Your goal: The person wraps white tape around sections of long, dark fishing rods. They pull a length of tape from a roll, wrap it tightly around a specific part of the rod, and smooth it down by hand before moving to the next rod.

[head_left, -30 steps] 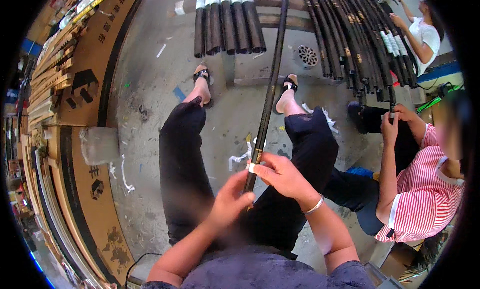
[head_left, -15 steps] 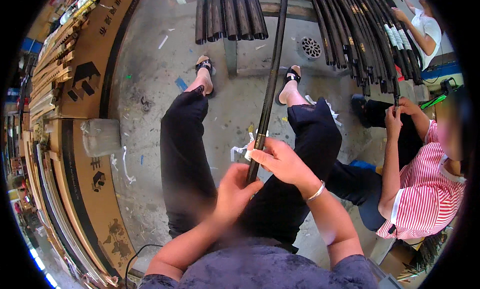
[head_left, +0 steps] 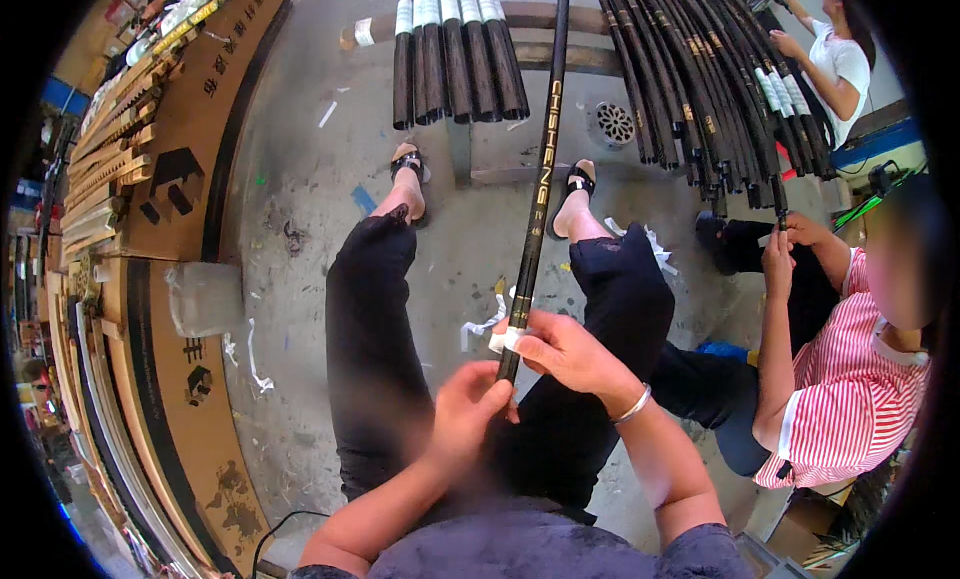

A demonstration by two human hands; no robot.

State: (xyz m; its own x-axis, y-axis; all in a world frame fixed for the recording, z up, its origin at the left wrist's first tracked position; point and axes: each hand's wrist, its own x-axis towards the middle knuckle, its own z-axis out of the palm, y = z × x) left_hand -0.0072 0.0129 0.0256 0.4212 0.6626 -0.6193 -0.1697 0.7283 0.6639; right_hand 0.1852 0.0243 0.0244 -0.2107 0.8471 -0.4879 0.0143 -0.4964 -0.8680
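Note:
A long black fishing rod (head_left: 541,179) with gold lettering rises from my lap past the upper edge of the view. My left hand (head_left: 466,407) is closed round its lower end, the thumb lying along the shaft. Just above, the thumb and fingers of my right hand (head_left: 578,357) pinch the rod and a white strip (head_left: 506,341) that lies across it. I cannot make out whether the strip goes all the way round. A silver bangle (head_left: 632,404) circles my right wrist.
Dark tubes with white bands (head_left: 460,79) lie on a rack ahead; several rods (head_left: 700,79) lie further right. Close on my right, a person in a striped shirt (head_left: 850,399) handles a rod tip. Cardboard boxes (head_left: 190,379) line the left. White scraps (head_left: 258,369) litter the floor.
The rod has turned, so its gold lettering now faces me. More of the white strip shows across the shaft. Both hands remain at the rod's lower end; the whole view has shifted slightly.

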